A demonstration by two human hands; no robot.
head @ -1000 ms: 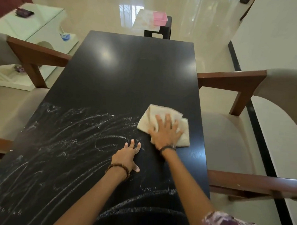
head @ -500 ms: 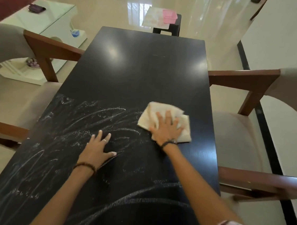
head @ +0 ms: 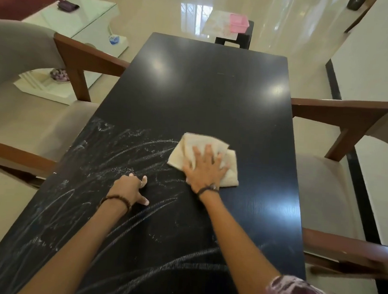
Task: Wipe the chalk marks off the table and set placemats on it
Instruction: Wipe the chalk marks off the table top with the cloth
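Note:
A black table [head: 202,98] runs away from me, and white chalk marks [head: 103,156] cover its near left half. A beige cloth [head: 195,147] lies crumpled at mid-table, right of the marks. My right hand [head: 204,167] presses flat on the cloth with its fingers spread. My left hand [head: 131,188] rests on the tabletop among the marks, fingers bent under and thumb out, holding nothing. Pale placemats [head: 216,25] with a pink tray [head: 238,23] on them sit on a dark stool past the far end.
Wood-armed chairs with beige seats flank the table, one on the left [head: 65,59] and one on the right [head: 345,118]. A white glass-topped low table [head: 83,19] stands at far left. Glossy cream floor [head: 150,16] lies beyond.
My right hand has slid the cloth a little to the left, toward the chalk. My left hand's fingers have gone from spread flat to bent under on the table.

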